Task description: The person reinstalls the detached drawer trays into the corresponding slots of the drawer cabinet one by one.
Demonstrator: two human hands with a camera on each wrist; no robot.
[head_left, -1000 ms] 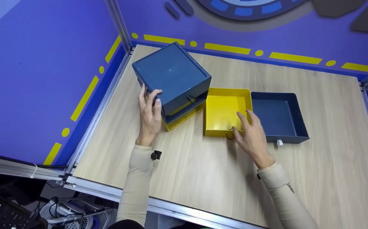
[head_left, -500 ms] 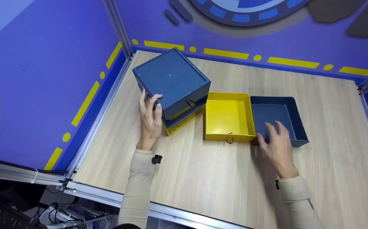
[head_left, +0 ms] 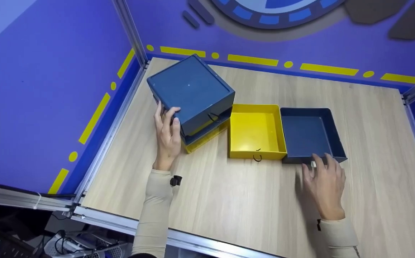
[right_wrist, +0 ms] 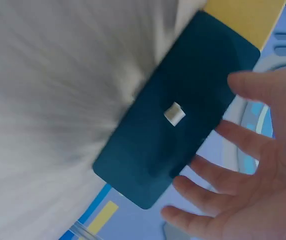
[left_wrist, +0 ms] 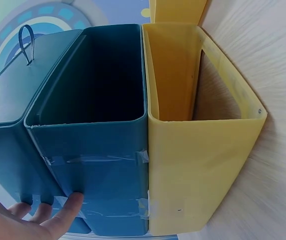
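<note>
Where the right hand (head_left: 326,184) reaches, a blue drawer (head_left: 305,132) lies just ahead.

Right grip (bare hand) (head_left: 325,186) shifted. 1.0 s ago: over front-right of open yellow plastic box-shaped drawer (head_left: 256,132). 0.5 s ago: over open dark-blue plastic box-shaped drawer (head_left: 306,134), toward right edge of counter (head_left: 236,204). Now further right, closer to counter's front edge, fingertips at blue drawer's front rim, contact unclear. Small white tab (right_wrist: 175,114), hidden 0.5 s ago, visible again.
</note>
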